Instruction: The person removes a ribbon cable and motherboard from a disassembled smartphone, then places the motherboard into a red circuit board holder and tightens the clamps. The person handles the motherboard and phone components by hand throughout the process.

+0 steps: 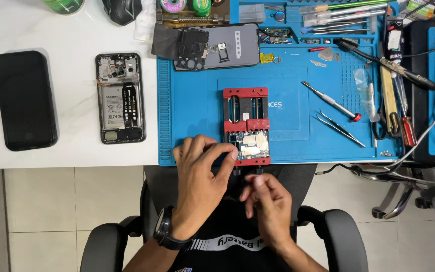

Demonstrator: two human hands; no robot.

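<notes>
- The circuit board (pixel 251 145) sits in the near end of the red holder (pixel 245 126), which lies on the blue mat (pixel 197 116) at the near edge of the table (pixel 71 35).
- The left hand (pixel 201 168) rests on the mat, its fingertips (pixel 233 153) touching the left edge of the board; its grip is loosely curled and pinches nothing that I can see.
- The right hand (pixel 268 199) is just below the holder, near the two black knobs (pixel 247 172); its fingers are bent together, but whether they hold something small I cannot tell.
- To do this step well, I judge that the left fingers should press only on the board edge, not on the components.
- The knobs should probably be turned gently, so the jaws hold the board without bending it.
- The tweezers (pixel 339 127) and the screwdriver (pixel 331 100) lie to the right, well apart from both hands.
- The opened phone (pixel 120 98) lies on the white table, left of the mat.
</notes>
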